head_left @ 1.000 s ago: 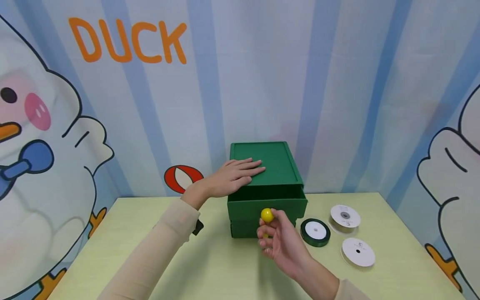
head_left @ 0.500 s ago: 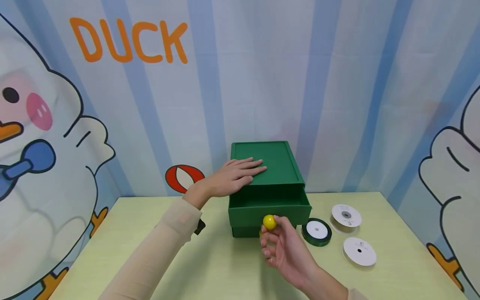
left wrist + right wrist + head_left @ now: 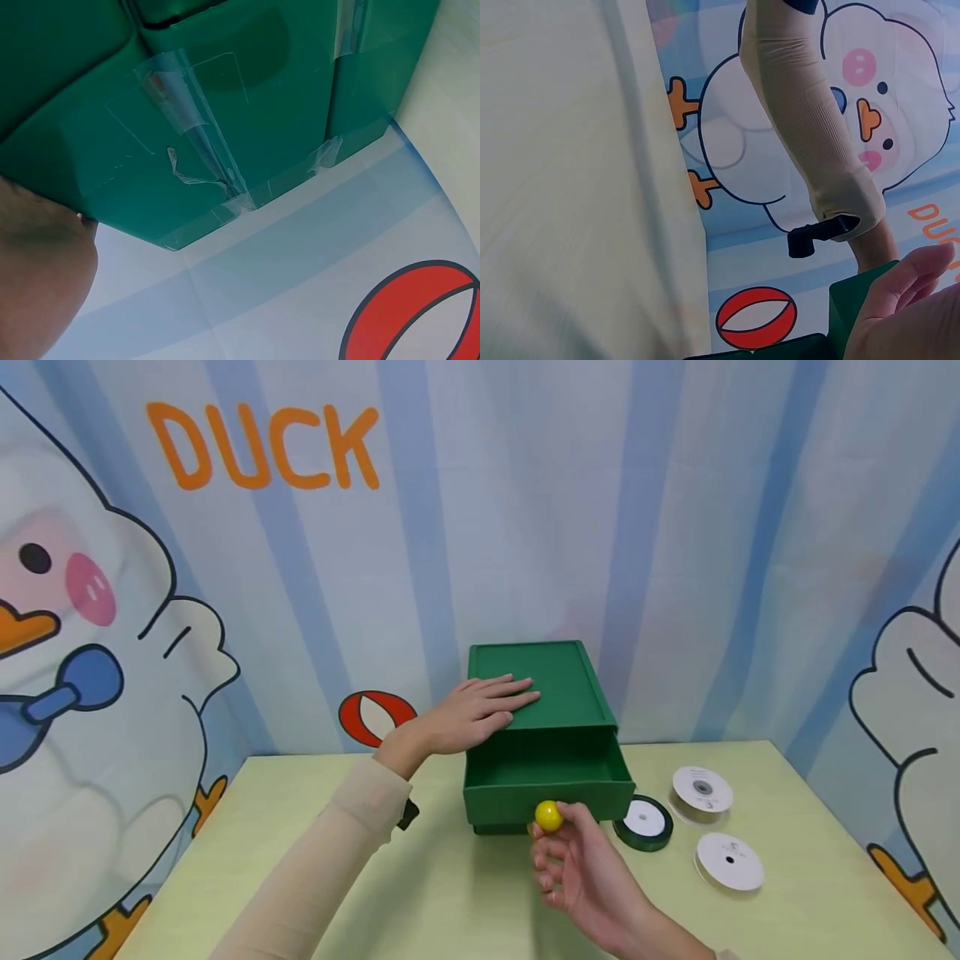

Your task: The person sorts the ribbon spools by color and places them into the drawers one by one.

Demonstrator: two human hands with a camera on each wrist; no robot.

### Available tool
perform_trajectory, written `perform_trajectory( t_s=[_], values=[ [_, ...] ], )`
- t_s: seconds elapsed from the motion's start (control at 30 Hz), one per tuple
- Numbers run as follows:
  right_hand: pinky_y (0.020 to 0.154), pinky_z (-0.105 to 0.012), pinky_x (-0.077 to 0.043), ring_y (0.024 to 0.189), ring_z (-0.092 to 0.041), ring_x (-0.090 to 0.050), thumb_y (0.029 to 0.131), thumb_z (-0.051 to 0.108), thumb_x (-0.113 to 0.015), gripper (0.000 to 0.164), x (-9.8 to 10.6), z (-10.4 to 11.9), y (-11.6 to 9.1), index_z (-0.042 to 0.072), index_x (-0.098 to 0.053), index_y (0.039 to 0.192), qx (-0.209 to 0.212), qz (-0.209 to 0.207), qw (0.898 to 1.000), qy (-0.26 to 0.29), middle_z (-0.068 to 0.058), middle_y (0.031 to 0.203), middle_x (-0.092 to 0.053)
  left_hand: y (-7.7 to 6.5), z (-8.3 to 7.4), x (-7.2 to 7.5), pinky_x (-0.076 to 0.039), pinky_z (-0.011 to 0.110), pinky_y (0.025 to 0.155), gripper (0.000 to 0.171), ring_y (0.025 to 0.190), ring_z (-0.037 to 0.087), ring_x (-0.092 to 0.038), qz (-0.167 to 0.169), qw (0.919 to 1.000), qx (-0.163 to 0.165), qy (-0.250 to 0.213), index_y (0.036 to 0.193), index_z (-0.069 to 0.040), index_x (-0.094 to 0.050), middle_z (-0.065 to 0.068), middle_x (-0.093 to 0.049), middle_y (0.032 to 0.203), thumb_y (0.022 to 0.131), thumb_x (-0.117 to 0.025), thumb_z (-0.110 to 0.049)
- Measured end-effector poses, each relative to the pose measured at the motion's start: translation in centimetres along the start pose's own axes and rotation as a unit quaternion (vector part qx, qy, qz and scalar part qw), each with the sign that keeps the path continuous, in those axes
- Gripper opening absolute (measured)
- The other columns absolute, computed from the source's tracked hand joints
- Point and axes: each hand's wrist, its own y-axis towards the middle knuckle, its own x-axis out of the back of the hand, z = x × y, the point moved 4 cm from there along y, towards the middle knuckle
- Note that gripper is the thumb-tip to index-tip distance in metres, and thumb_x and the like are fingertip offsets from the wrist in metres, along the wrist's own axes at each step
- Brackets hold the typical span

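A small green two-drawer box (image 3: 566, 681) stands at the back of the table. Flat on its top lies my left hand (image 3: 480, 714), fingers straight and spread. My right hand (image 3: 592, 877) pinches the round yellow knob (image 3: 548, 816) of the upper drawer (image 3: 498, 803) between thumb and index finger, the other fingers loosely curled. That drawer is pulled well out, and its visible inside is bare green. Below, a second yellow knob is mostly hidden behind it. In the left wrist view, clear tape (image 3: 176, 97) runs along the box's green side.
Right of the box lie a dark green ribbon spool (image 3: 643, 822) and two white spools, one farther back (image 3: 701, 789) and one nearer (image 3: 729, 862). The pale yellow table (image 3: 420, 893) ends at a striped cloth backdrop (image 3: 525, 527) with cartoon ducks.
The upper drawer has slid farther out toward me, with my right hand drawing the yellow knob along. My left hand has stayed on top of the box. The head view has shifted slightly.
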Motion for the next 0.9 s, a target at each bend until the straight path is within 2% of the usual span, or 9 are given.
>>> perform_trajectory(
  t_s=[0.3,0.53,0.9],
  values=[
    [0.058,-0.019,-0.040,0.065,-0.008,-0.047,0.109,0.050,-0.036,0.039,0.2,-0.6,-0.7,0.014,-0.052,0.109,-0.008,-0.009,1.000,-0.017,0.006,0.078,-0.056,0.2,0.0,-0.2,-0.009,0.056,0.132,0.053,0.165,0.026,-0.015,0.000,1.0000,0.002,-0.002,0.167,-0.021,-0.037,0.001,-0.026,0.176,0.115,-0.032,-0.031],
    [0.056,-0.016,-0.046,0.061,-0.005,-0.051,0.109,0.051,-0.039,0.040,0.0,-1.1,-1.3,0.014,-0.054,0.109,-0.014,0.006,1.000,-0.012,0.008,0.076,-0.058,-0.2,0.1,0.2,-0.009,0.057,0.132,0.053,0.165,0.027,-0.016,-0.001,1.0000,0.002,-0.009,0.167,-0.020,-0.038,0.002,-0.027,0.175,0.115,-0.034,-0.029],
    [0.056,-0.017,-0.045,0.061,-0.006,-0.051,0.109,0.052,-0.036,0.042,0.3,-1.2,-1.8,0.015,-0.056,0.104,-0.020,-0.006,0.999,-0.025,0.007,0.074,-0.057,0.1,0.1,0.0,-0.010,0.057,0.132,0.053,0.165,0.027,-0.016,-0.002,1.0000,-0.004,-0.002,0.167,-0.021,-0.037,0.003,-0.027,0.175,0.115,-0.033,-0.030]
  ],
)
